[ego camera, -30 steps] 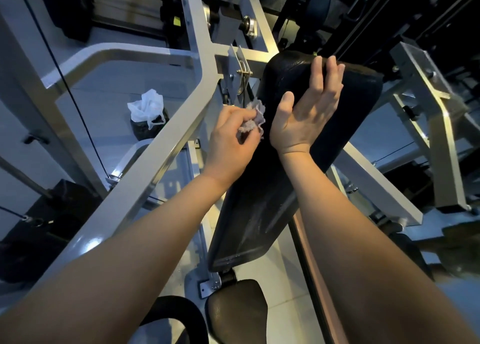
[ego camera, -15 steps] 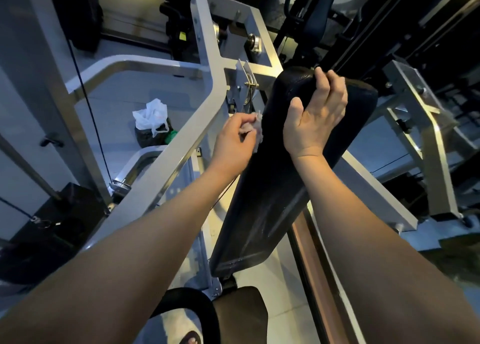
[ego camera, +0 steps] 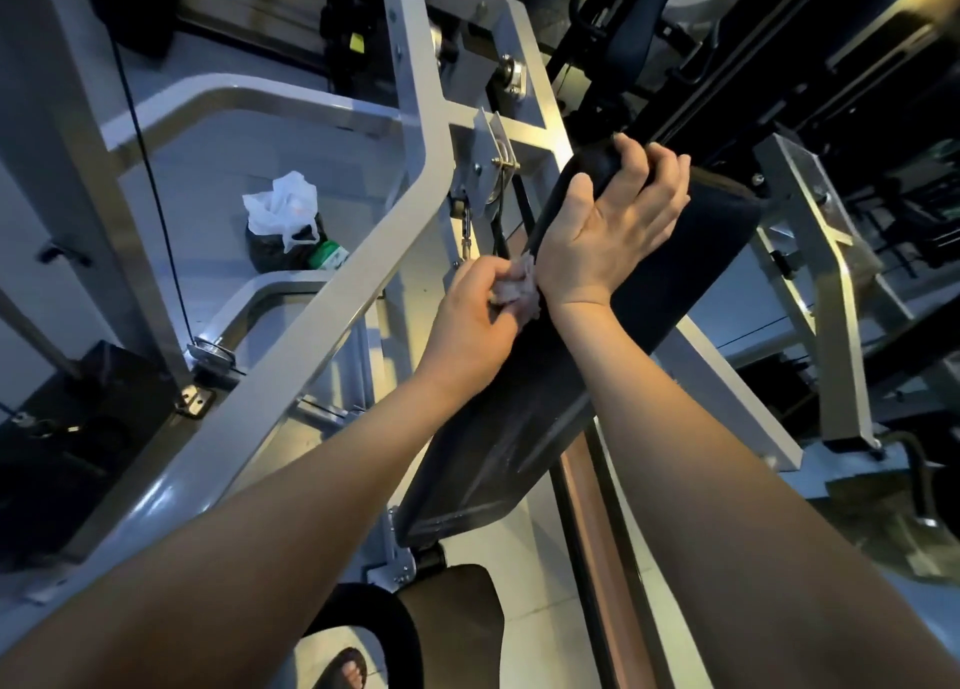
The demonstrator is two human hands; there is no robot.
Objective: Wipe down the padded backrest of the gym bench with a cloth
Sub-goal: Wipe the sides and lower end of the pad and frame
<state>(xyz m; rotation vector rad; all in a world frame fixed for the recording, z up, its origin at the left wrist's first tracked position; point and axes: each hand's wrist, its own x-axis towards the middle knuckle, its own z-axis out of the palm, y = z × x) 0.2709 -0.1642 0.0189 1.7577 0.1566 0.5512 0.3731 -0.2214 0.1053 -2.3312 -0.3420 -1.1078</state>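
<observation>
Far left: a black weight block (ego camera: 67, 428) stands on the floor beside the grey frame, with a thin black cable (ego camera: 156, 210) running up past it.
Floor behind the frame: a white plastic bag (ego camera: 283, 205) sits on a dark bundle, and a green-capped container (ego camera: 328, 254) lies just beside it.
Frame: a wide grey metal beam (ego camera: 311, 324) goes diagonally from the lower left up to the pulley bracket (ego camera: 491, 168).
Left hand (ego camera: 475, 319): the fingers are curled closed around a small crumpled cloth (ego camera: 514, 290) and press it against the left edge of the backrest.
Backrest (ego camera: 519, 428): a long black pad, tilted, its top end at the upper right and its lower end near the seat (ego camera: 457, 615).
Right hand (ego camera: 610, 231): the palm lies on the pad and the fingers wrap over its top edge, holding it; the wrist touches the cloth.
Bottom: toes in a sandal (ego camera: 345, 670) show on the floor.
Right: a grey metal support (ego camera: 831, 293) stands well apart from the hands.
</observation>
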